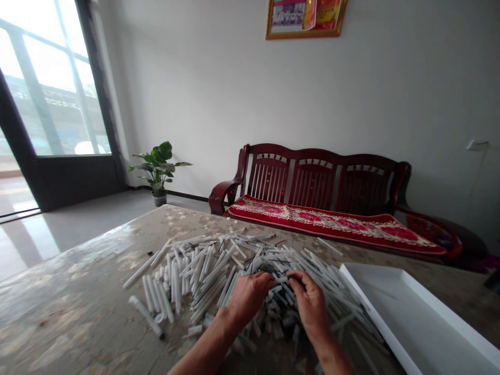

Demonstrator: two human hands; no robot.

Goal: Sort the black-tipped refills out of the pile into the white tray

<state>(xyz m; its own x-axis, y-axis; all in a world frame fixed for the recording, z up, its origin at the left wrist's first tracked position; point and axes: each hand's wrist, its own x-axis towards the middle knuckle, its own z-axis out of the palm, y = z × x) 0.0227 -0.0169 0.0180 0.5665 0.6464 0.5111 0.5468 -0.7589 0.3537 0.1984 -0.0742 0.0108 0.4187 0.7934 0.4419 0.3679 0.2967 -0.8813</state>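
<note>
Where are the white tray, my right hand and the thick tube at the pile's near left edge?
White tray (369, 312): head view, on its near left rim.
Right hand (308, 302): head view, on the back of the hand.
Thick tube (146, 316): head view, on its middle.

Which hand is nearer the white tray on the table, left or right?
Right. The right hand is closer to the shallow white rectangular tray, apart from it and over loose white tubes. The left hand is farther away, on the right hand's other side.

White plastic tubes, jumbled heap, criss-crossed
</note>
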